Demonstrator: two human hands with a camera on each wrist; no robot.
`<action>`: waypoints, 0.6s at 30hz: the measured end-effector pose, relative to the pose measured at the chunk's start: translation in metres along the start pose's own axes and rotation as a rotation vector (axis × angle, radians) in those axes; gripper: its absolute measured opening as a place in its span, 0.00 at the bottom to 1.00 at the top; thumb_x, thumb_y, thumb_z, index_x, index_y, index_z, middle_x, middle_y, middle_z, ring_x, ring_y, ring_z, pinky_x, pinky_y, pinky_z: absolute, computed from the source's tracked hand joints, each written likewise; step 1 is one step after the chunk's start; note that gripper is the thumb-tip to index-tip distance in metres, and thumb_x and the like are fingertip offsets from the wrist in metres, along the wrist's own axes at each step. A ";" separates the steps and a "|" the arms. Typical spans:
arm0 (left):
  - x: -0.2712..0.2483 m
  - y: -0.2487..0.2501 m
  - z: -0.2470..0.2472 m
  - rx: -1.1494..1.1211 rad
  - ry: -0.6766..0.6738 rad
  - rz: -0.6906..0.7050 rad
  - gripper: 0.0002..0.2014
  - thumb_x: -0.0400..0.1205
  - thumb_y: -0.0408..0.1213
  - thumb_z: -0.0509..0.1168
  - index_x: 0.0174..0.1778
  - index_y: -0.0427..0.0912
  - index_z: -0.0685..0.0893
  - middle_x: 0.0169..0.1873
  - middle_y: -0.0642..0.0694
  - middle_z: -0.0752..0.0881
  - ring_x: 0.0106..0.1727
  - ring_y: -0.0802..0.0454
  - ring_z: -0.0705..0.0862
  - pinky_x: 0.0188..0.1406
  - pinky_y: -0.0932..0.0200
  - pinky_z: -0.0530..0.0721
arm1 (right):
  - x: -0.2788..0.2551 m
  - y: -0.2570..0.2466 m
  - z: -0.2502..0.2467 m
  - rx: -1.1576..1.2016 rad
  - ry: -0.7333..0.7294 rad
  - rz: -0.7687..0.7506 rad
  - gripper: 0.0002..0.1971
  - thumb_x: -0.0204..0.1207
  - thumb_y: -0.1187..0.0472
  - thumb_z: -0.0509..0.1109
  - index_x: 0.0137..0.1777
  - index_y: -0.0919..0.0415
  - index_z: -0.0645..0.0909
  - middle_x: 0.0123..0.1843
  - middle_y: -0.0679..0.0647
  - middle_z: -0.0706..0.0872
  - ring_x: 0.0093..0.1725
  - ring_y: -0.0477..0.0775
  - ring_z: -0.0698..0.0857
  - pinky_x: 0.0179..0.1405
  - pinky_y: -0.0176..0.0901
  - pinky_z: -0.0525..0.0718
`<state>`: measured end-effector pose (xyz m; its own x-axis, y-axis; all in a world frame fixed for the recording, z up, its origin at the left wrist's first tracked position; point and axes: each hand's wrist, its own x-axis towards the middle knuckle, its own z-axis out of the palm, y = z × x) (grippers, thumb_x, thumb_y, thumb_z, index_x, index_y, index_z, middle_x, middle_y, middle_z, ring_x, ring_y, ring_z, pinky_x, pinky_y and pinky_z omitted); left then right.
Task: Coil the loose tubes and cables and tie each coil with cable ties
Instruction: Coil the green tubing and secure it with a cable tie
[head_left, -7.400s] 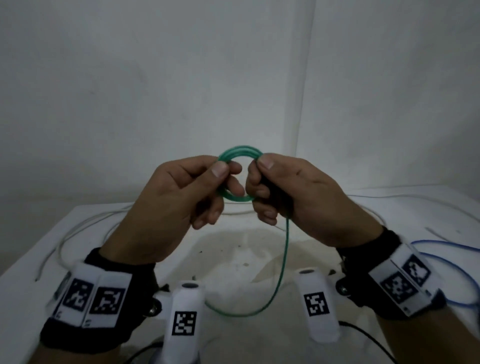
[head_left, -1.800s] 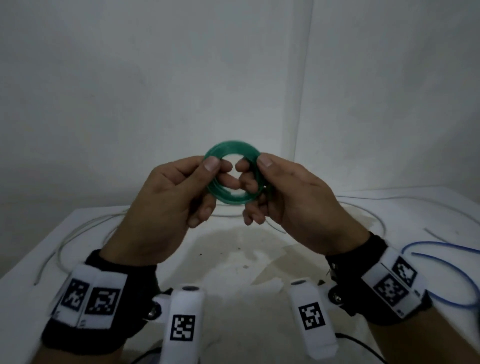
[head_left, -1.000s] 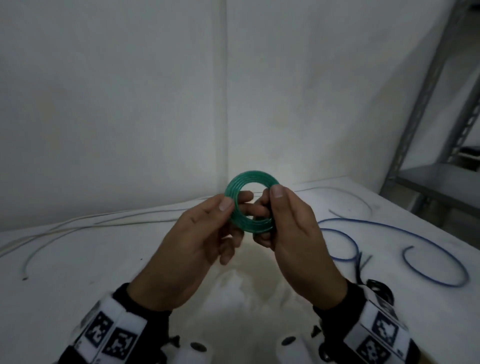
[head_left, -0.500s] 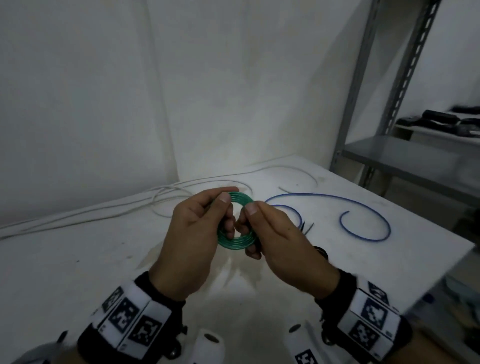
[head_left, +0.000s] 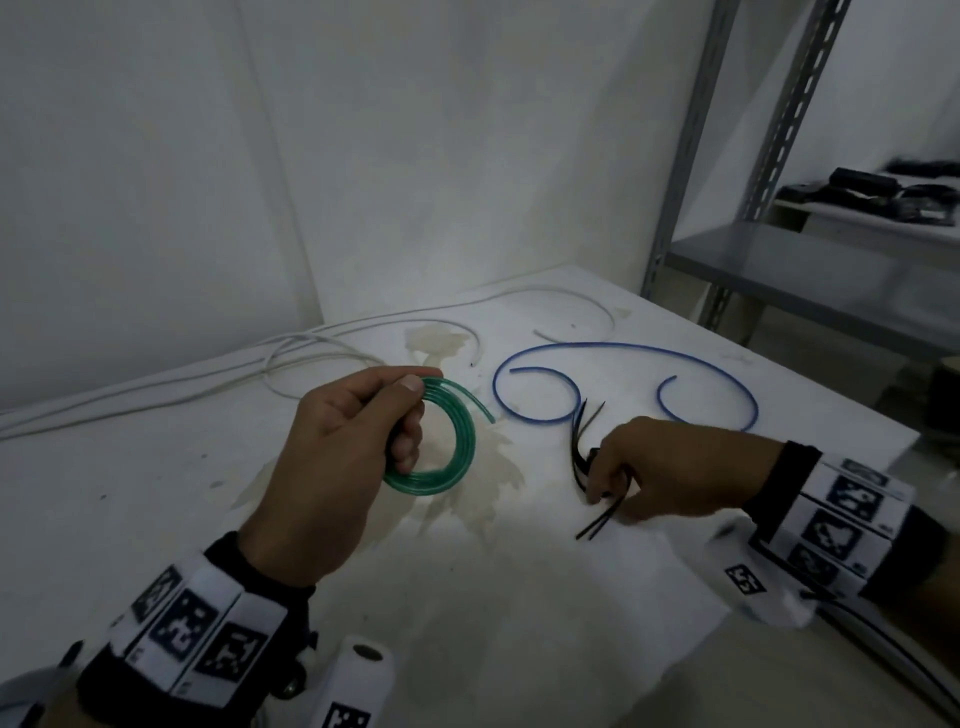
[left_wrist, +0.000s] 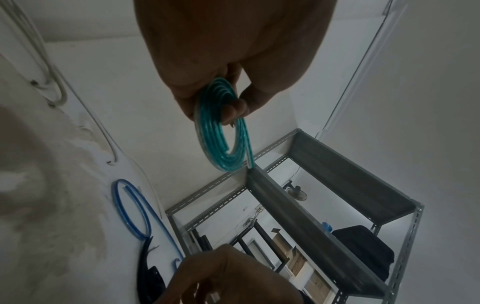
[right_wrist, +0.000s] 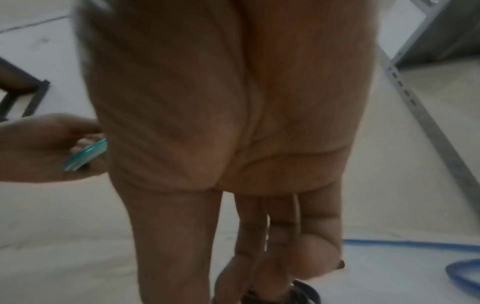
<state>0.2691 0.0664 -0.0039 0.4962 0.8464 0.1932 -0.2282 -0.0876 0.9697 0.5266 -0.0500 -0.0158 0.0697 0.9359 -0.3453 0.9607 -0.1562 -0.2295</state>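
My left hand (head_left: 405, 415) holds a small coil of green tube (head_left: 452, 467) above the table, thumb and fingers pinching its left side; one loose end sticks out to the upper right. In the left wrist view the green coil (left_wrist: 221, 133) hangs from the left hand's fingertips (left_wrist: 233, 109). My right hand (head_left: 608, 478) is down on the table to the right, fingers curled round a bunch of black cable ties (head_left: 579, 441). The right wrist view shows the fingers (right_wrist: 249, 246) bent onto the black ties (right_wrist: 303, 292), partly hidden.
A loose blue tube (head_left: 623, 353) curls on the white table (head_left: 467, 597) just behind the right hand. Several white cables (head_left: 311, 348) run along the back wall. A grey metal shelf rack (head_left: 779, 270) stands beyond the table's right edge.
The right hand has let go of the green coil and dropped right onto the black cable ties. The left hand alone keeps the coil. The head view has swung right.
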 end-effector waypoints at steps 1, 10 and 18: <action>0.000 -0.002 0.000 -0.002 -0.004 -0.007 0.11 0.87 0.29 0.61 0.53 0.34 0.90 0.28 0.45 0.76 0.27 0.52 0.70 0.24 0.61 0.71 | -0.002 -0.001 0.004 -0.020 0.007 0.013 0.11 0.76 0.58 0.81 0.58 0.47 0.90 0.54 0.43 0.88 0.54 0.45 0.86 0.57 0.38 0.83; -0.001 -0.007 0.002 -0.014 -0.063 -0.021 0.12 0.87 0.29 0.61 0.53 0.35 0.91 0.28 0.44 0.77 0.27 0.52 0.71 0.24 0.61 0.73 | -0.005 0.012 0.008 0.009 0.178 -0.099 0.07 0.86 0.57 0.69 0.58 0.51 0.88 0.48 0.37 0.83 0.44 0.34 0.81 0.45 0.24 0.75; 0.000 -0.002 -0.005 -0.016 -0.098 -0.018 0.12 0.87 0.29 0.61 0.52 0.35 0.91 0.28 0.43 0.76 0.27 0.51 0.70 0.25 0.59 0.72 | -0.004 0.007 -0.014 0.175 0.376 -0.143 0.07 0.86 0.57 0.70 0.50 0.43 0.87 0.44 0.38 0.91 0.41 0.40 0.87 0.39 0.27 0.78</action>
<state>0.2654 0.0695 -0.0070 0.5796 0.7923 0.1905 -0.2320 -0.0637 0.9706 0.5373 -0.0507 -0.0031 0.0634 0.9968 0.0490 0.9098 -0.0376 -0.4133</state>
